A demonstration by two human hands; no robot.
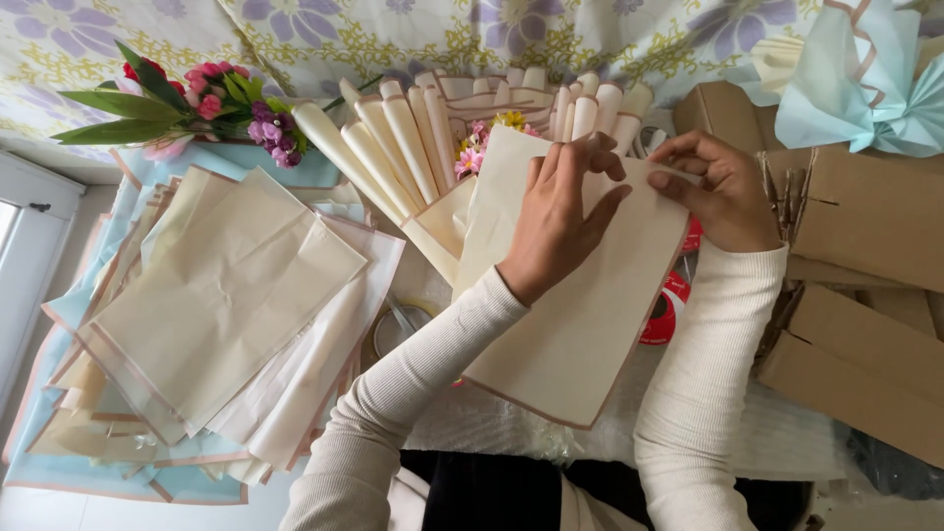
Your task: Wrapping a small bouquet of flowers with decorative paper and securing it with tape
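Observation:
A cream wrapping sheet (580, 324) with a thin pink border lies tilted in front of me. My left hand (560, 221) presses flat on its upper part, fingers spread. My right hand (718, 187) pinches the sheet's top right edge between thumb and fingers. Behind the sheet stands a fan of rolled cream paper cones (413, 138) with small pink and yellow flowers (487, 143) in its middle.
A thick pile of cream and pink-edged sheets (226, 295) lies at the left on pale blue paper. Artificial flowers with green leaves (197, 103) rest behind it. Brown cardboard boxes (865, 285) fill the right side, a pale blue paper bunch (865, 79) above them, red tape rolls (669, 310) under the sheet.

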